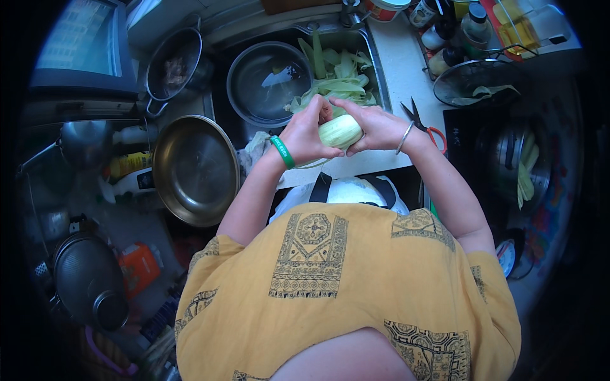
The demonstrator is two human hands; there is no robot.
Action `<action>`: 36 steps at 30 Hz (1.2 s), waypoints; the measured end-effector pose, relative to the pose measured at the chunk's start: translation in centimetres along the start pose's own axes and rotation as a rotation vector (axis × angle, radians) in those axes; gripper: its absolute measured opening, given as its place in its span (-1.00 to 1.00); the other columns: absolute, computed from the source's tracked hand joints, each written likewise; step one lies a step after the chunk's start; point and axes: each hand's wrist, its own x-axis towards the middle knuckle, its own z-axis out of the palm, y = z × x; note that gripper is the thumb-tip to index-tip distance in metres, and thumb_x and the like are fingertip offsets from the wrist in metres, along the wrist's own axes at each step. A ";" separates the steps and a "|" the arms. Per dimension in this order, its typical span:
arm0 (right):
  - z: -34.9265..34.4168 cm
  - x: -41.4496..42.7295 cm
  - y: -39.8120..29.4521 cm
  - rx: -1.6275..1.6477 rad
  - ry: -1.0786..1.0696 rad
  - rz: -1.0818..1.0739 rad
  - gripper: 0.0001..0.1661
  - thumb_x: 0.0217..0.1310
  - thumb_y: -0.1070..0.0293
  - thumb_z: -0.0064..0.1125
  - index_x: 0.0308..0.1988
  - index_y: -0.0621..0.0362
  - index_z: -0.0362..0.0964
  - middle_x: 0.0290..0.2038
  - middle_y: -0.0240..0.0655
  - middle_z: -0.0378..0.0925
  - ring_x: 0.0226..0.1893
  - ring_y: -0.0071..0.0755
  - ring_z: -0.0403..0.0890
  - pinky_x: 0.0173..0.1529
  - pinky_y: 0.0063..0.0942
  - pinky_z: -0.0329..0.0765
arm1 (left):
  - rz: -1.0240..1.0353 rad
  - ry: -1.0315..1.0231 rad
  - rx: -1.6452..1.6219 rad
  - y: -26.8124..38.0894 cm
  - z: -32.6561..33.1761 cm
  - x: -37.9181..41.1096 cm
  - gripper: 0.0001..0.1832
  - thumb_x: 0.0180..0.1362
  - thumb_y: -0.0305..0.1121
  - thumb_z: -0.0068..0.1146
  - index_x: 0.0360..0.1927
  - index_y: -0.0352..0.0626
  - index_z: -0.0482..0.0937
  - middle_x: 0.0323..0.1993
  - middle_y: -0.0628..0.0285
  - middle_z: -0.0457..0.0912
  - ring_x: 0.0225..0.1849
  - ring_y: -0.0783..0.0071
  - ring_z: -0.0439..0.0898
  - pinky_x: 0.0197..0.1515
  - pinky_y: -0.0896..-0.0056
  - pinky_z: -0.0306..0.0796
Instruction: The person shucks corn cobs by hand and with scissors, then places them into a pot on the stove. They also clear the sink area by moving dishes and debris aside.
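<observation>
A pale green ear of corn, wrapped in husk, is held between my two hands above the sink's front edge. My left hand, with a green wristband, grips its left end. Around the other end curl the fingers of my right hand, which wears a metal bangle at the wrist. Stripped corn husks lie heaped in the sink just beyond. Left of them in the sink stands a round metal basin with water in it.
Orange-handled scissors lie on the counter to my right. A large metal pan stands at my left, with a two-handled pot behind it. Seasoning jars crowd the back right. More husk rests on a pot at the far right.
</observation>
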 end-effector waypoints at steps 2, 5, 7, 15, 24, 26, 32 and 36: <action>0.3 -0.1 -0.1 0.083 -0.001 0.006 0.18 -0.21 0.32 0.45 0.37 0.12 -0.07 -0.08 0.11 0.56 0.02 0.13 0.55 0.12 -0.15 0.45 | 0.018 0.008 -0.018 -0.2 -0.1 -0.4 -0.23 -0.42 -0.30 0.60 -0.13 -0.23 0.33 -0.24 0.07 0.55 -0.16 0.24 0.60 -0.02 0.33 0.48; 0.3 -0.3 -0.3 0.104 -0.014 0.029 0.05 -0.16 0.46 0.32 0.34 0.18 -0.03 -0.13 0.13 0.57 -0.05 0.13 0.59 0.04 -0.18 0.51 | 0.020 -0.008 -0.058 -0.4 0.0 -0.6 -0.25 -0.38 -0.28 0.59 -0.10 -0.24 0.38 -0.22 0.08 0.56 -0.13 0.30 0.60 0.00 0.35 0.46; 0.0 -0.6 -0.8 0.139 -0.009 0.014 -0.02 -0.14 0.53 0.25 0.31 0.21 0.00 -0.17 0.13 0.58 -0.08 0.14 0.60 0.03 -0.18 0.52 | 0.009 -0.006 -0.178 -1.0 0.3 -0.7 -0.26 -0.34 -0.28 0.59 -0.07 -0.25 0.41 -0.20 0.08 0.58 -0.11 0.33 0.60 0.03 0.35 0.46; 2.5 0.2 -0.7 -0.015 0.499 0.118 -0.26 -0.04 0.58 0.14 0.20 0.23 0.12 -0.42 0.10 0.58 -0.31 0.20 0.63 -0.16 -0.05 0.55 | -0.110 0.113 -0.808 -2.3 2.5 -1.0 -0.33 -0.12 -0.30 0.49 0.06 -0.28 0.43 -0.10 0.12 0.60 -0.06 0.42 0.60 0.08 0.39 0.44; 1.7 -1.5 -3.8 0.125 0.850 0.081 -0.44 0.03 0.58 0.04 0.10 0.16 0.22 -0.57 -0.13 0.54 -0.53 -0.09 0.66 -0.37 -0.25 0.59 | -0.481 0.506 -1.664 -7.7 2.1 0.0 -0.46 0.16 -0.11 0.01 0.07 -0.35 0.40 -0.10 -0.13 0.54 -0.04 0.03 0.60 0.06 -0.01 0.55; -0.9 -2.8 -5.0 0.137 0.949 0.133 -0.44 0.05 0.58 0.07 0.11 0.14 0.23 -0.56 -0.20 0.55 -0.55 -0.28 0.65 -0.39 -0.40 0.58 | -0.473 0.643 -1.736 -8.8 1.2 -0.9 -0.42 0.15 -0.08 -0.02 0.07 -0.40 0.35 -0.15 -0.16 0.54 -0.07 0.01 0.60 0.03 -0.08 0.56; -4.7 -1.3 -4.4 0.074 1.269 -0.286 -0.37 0.16 0.44 0.16 0.19 0.12 0.11 -0.29 -0.18 0.50 -0.33 -0.38 0.60 -0.23 -0.50 0.56 | -0.354 0.528 -1.981 -8.9 0.9 -2.7 -0.38 0.18 -0.04 -0.08 0.12 -0.41 0.37 -0.05 -0.14 0.54 -0.02 0.01 0.60 0.12 0.04 0.51; -1.1 3.0 3.7 -0.316 0.828 -0.092 -0.12 -0.01 0.35 0.35 0.27 0.17 0.10 -0.01 0.01 0.50 -0.03 0.06 0.58 0.06 -0.23 0.55 | -0.277 0.395 -1.993 -8.1 1.6 -1.9 -0.39 0.19 -0.03 -0.06 0.07 -0.45 0.40 -0.06 -0.13 0.55 -0.03 0.04 0.60 0.10 0.09 0.53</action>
